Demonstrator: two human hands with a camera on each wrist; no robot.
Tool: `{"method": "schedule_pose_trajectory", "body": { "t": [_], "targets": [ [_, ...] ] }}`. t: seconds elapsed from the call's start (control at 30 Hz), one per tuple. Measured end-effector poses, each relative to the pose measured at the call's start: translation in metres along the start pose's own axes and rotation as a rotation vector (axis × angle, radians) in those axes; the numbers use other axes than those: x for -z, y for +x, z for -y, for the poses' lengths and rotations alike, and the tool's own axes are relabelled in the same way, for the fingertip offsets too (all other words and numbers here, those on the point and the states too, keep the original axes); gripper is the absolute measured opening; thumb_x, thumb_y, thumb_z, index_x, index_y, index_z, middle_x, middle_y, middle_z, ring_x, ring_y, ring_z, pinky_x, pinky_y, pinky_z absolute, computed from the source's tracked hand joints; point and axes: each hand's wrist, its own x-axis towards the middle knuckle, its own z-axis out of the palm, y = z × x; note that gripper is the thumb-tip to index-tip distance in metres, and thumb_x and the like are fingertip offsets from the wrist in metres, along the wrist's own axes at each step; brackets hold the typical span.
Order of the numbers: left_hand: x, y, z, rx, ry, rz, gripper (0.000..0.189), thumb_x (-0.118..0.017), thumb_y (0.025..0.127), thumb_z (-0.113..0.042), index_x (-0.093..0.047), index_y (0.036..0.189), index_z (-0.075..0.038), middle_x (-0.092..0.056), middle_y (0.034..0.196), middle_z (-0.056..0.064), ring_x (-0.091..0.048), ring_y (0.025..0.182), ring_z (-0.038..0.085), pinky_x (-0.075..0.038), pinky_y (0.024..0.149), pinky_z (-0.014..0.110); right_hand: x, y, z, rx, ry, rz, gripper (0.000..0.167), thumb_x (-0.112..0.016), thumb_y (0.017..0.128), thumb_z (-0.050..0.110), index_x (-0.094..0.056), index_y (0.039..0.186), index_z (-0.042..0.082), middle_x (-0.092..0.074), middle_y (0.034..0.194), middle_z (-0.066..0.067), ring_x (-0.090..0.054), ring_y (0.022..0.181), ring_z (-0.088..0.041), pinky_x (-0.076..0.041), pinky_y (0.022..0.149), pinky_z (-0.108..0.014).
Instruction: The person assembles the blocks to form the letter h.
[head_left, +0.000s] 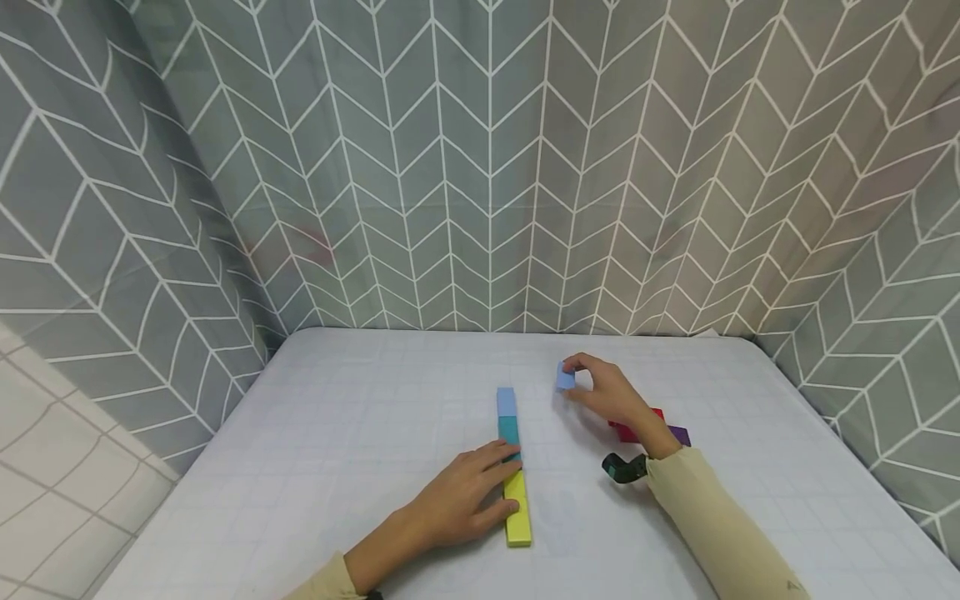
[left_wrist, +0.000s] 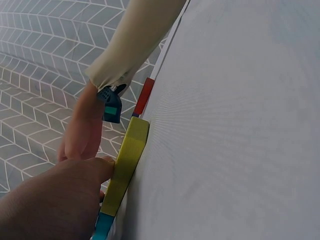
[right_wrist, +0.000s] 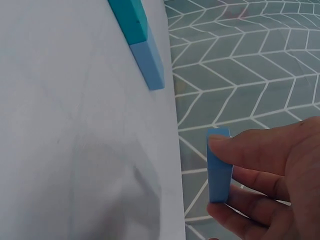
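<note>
A straight row of blocks lies on the table, with a light blue block (head_left: 506, 402) at its far end. A teal block (head_left: 508, 428) follows, then a yellow block (head_left: 519, 530) nearest me. My left hand (head_left: 461, 500) rests on the row from the left, its fingers laid across the teal and yellow part and its thumb touching the yellow block. Part of the row is hidden beneath those fingers. Above the table, right of the row's far end, my right hand (head_left: 609, 392) pinches another light blue block (right_wrist: 219, 172) between thumb and fingers.
Red blocks (head_left: 626, 433) and a purple block (head_left: 681, 435) lie on the white table (head_left: 360, 417) under my right forearm, partly hidden by it. A dark wrist device (head_left: 624, 468) sits at the right cuff. Patterned curtains (head_left: 465, 167) stand behind and beside the table.
</note>
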Motion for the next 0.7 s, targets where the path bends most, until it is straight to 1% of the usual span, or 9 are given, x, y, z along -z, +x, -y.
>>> {"method": "schedule_pose_trajectory", "body": {
  "t": [0.1,0.2,0.4,0.7],
  "targets": [
    [0.0,-0.001,0.0,-0.007,0.0,-0.003,0.057,-0.051,0.109,-0.047,-0.056,0.15,-0.007,-0.045,0.159,0.006,-0.036,0.149,0.024,-0.041,0.113,0.048,-0.003,0.005,0.005,0.024,0.008,0.003,0.033,-0.078,0.09,0.001,-0.064,0.119,-0.004,-0.068,0.12,-0.018,-0.061,0.119,-0.042,-0.043,0.105,-0.063],
    [0.001,-0.001,0.0,-0.012,-0.001,-0.009,0.057,-0.051,0.109,-0.047,-0.056,0.15,-0.007,-0.045,0.159,0.007,-0.036,0.149,0.025,-0.041,0.113,0.048,-0.005,0.009,0.01,0.026,0.013,0.014,0.033,-0.077,0.09,0.001,-0.064,0.12,-0.003,-0.068,0.121,-0.018,-0.061,0.12,-0.041,-0.043,0.106,-0.063],
    [0.0,-0.001,0.001,-0.009,0.001,-0.008,0.057,-0.05,0.109,-0.047,-0.055,0.151,-0.008,-0.044,0.159,0.006,-0.036,0.149,0.025,-0.041,0.113,0.048,-0.007,0.017,0.017,-0.016,0.01,0.054,0.036,-0.076,0.094,0.007,-0.063,0.126,-0.002,-0.067,0.126,-0.018,-0.059,0.124,-0.04,-0.043,0.106,-0.064],
    [-0.001,-0.001,0.0,0.0,0.0,-0.004,0.057,-0.051,0.109,-0.047,-0.055,0.151,-0.009,-0.045,0.159,0.005,-0.036,0.149,0.025,-0.041,0.113,0.048,-0.016,0.028,0.018,0.004,0.025,0.074,0.037,-0.076,0.094,0.006,-0.063,0.128,-0.003,-0.067,0.126,-0.017,-0.059,0.124,-0.038,-0.044,0.106,-0.063]
  ]
}}
